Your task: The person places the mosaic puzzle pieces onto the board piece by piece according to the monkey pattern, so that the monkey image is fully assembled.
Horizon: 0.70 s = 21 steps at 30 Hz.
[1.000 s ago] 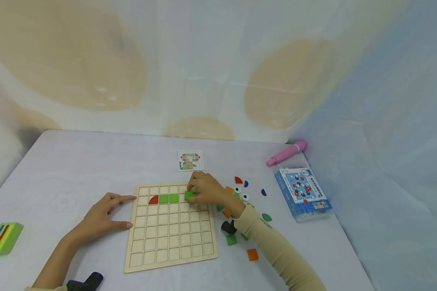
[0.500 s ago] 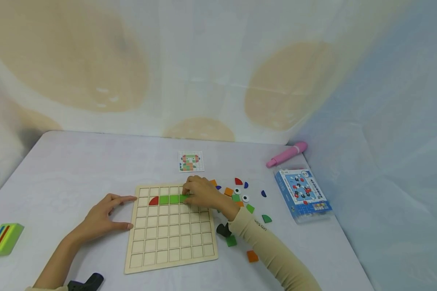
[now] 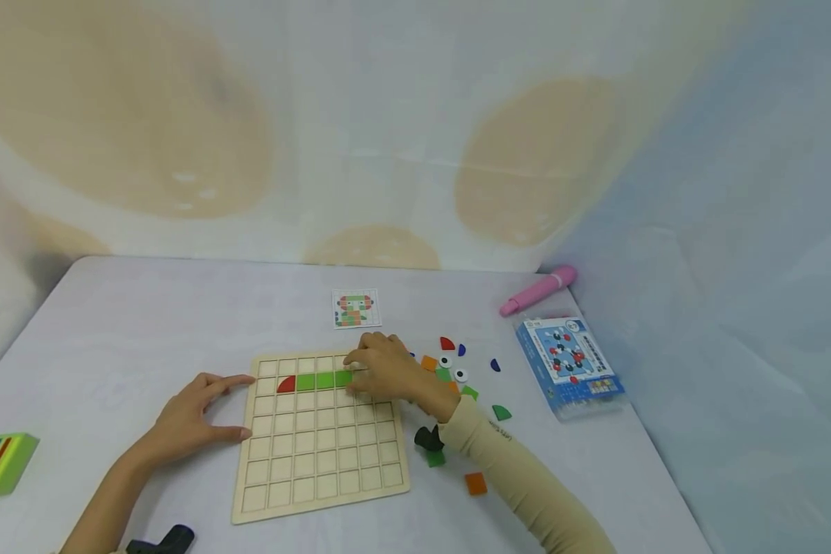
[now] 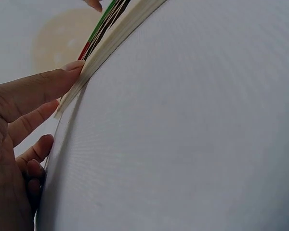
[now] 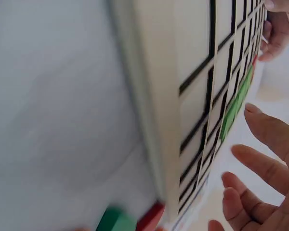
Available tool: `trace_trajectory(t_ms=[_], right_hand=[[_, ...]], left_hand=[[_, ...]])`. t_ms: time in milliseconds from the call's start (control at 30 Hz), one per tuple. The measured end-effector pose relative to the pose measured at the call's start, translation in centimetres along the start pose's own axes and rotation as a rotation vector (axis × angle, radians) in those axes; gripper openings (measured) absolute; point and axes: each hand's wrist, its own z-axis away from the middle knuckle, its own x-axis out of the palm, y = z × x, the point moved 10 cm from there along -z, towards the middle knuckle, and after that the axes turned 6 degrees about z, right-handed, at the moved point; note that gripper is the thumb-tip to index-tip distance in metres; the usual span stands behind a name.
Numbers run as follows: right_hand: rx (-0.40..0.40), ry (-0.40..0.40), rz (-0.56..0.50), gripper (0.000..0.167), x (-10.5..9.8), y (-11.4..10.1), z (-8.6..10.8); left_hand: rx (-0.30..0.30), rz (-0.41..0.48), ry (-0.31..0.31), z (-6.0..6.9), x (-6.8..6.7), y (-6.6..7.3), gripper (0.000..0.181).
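A wooden grid board [image 3: 315, 465] lies on the table. In its second row sit a red quarter-circle piece [image 3: 287, 384] and several green square tiles [image 3: 315, 381] side by side to its right. My left hand [image 3: 183, 419] is at the board's left edge, thumb and index finger spread along it; in the left wrist view the thumb [image 4: 53, 82] touches the edge. My right hand [image 3: 388, 369] is over the upper right of the board, beside the rightmost green tile. In the right wrist view its fingers [image 5: 265, 166] are apart, with nothing between them.
Loose orange, green, red and blue pieces [image 3: 502, 412] and eye discs [image 3: 460, 375] lie right of the board. A printed pattern card [image 3: 356, 308] lies beyond it. A blue box [image 3: 571, 365] and pink stick [image 3: 538, 292] are at right, a lime-green block [image 3: 3, 464] at far left.
My right hand has moved left with a green tile, which now lies against the other green ones; the fingers have parted from it. My left hand has stayed at the board's edge.
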Motion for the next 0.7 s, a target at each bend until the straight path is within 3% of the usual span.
trace_trajectory(t_ms=[200,333,533,700], right_hand=[[0.045,0.118,-0.078,0.033,-2.5,3.7,1.9],[0.161,0.178,-0.077,0.028,-3.6,7.7,3.5],[0.369,0.199,-0.006,0.029,-3.6,13.2,5.3],[0.472,0.174,0.024,0.032,-2.9,15.5,6.2]], left_hand=[[-0.01,0.001,-0.004,0.1,-0.3,-0.4,0.082],[-0.003,-0.003,0.0,0.2,-0.4,-0.6,0.082],[0.002,0.011,0.002,0.2,-0.3,-0.7,0.083],[0.009,0.019,0.005,0.3,-0.1,-0.5,0.082]])
